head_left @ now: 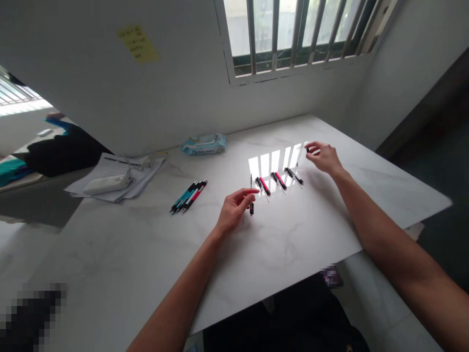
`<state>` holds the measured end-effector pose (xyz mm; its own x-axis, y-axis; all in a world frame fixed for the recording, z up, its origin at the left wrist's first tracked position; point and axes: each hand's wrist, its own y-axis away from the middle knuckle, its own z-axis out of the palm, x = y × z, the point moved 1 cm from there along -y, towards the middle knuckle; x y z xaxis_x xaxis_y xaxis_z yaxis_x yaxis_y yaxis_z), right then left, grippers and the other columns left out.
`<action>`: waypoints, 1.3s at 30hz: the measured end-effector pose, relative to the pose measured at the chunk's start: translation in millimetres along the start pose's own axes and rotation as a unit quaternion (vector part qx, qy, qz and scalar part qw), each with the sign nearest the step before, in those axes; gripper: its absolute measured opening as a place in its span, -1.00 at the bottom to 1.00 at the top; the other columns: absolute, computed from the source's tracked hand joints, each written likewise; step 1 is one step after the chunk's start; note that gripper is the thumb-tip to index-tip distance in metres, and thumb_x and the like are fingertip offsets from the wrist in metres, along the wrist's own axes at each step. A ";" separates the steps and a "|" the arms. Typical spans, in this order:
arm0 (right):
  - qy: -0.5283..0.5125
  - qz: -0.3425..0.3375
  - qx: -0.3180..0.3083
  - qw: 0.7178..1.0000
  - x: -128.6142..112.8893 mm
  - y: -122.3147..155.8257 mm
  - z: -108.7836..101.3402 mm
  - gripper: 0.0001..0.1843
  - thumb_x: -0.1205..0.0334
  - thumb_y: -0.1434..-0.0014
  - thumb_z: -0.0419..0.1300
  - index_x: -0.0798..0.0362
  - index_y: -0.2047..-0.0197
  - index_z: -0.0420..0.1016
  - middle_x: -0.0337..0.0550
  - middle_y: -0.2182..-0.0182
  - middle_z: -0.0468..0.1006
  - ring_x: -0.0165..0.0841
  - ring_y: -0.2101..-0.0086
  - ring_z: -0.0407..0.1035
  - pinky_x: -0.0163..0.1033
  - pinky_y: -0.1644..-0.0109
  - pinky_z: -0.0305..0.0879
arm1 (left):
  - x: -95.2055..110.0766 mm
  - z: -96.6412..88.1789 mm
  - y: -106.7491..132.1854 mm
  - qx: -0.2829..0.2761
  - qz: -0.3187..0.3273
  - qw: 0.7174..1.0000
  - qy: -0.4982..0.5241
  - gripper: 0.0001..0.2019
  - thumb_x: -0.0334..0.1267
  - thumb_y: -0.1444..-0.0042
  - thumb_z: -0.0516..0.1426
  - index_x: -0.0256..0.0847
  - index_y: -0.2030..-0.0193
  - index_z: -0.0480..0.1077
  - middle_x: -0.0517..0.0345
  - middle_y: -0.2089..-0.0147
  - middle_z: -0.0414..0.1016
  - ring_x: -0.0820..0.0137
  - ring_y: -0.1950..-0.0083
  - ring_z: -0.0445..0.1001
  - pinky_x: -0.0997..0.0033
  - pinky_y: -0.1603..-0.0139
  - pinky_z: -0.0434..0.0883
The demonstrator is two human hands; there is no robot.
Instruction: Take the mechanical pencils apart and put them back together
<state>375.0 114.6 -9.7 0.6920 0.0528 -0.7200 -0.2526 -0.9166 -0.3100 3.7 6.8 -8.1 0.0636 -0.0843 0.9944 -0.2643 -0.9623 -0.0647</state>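
In the left hand [236, 208], we grip a slim red-and-black pen [251, 209]; in the right hand [323, 157], we pinch a small black part [308, 150]. Three sets of black, white and red pen parts [280, 181] occupy the marbled white worktop [286, 244] between. Left of the left hand lie teal, red and black pens [194, 197]; beyond, a light-blue wipes packet [204, 144].

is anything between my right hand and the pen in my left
Yes: three groups of pen parts lie on the table between the right hand and the pen held in the left hand. They look low, so a raised hand could probably pass over them.
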 end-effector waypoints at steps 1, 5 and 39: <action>0.008 0.009 -0.012 1.000 4.7 1.3 0.8 -0.64 0.31 -0.20 0.33 0.09 -0.05 0.77 0.01 0.17 0.76 -0.21 0.28 0.62 -0.02 -0.03 0.52 | 0.1 -0.3 0.2 0.000 0.000 1.000 -0.002 -0.58 0.12 -0.22 0.40 -0.21 0.02 0.74 0.05 0.25 0.59 0.36 0.19 0.50 0.42 0.20 0.43; -0.006 -0.017 -0.028 0.999 -0.3 8.7 10.7 -0.66 0.27 -0.24 0.36 0.08 -0.07 0.77 -0.01 0.16 0.77 -0.23 0.26 0.64 -0.08 -0.01 0.51 | -0.5 -2.5 0.2 0.003 -0.003 1.000 -0.012 -0.57 0.12 -0.22 0.40 -0.21 0.03 0.74 0.05 0.25 0.60 0.35 0.19 0.51 0.42 0.20 0.44; 0.115 0.022 -0.100 0.988 12.4 11.5 18.1 -0.67 0.16 -0.38 0.32 0.03 -0.12 0.76 0.00 0.07 0.80 -0.14 0.10 0.64 -0.11 -0.05 0.47 | -0.9 -4.4 -0.5 0.004 -0.002 1.000 -0.027 -0.59 0.12 -0.24 0.37 -0.20 0.02 0.73 0.06 0.24 0.62 0.34 0.16 0.55 0.41 0.17 0.46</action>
<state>368.5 111.9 -33.4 0.8242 -0.0585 -0.5632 -0.1623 -0.9773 -0.1359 -0.4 8.5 -8.5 0.1158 -0.0946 0.9888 -0.2567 -0.9645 -0.0622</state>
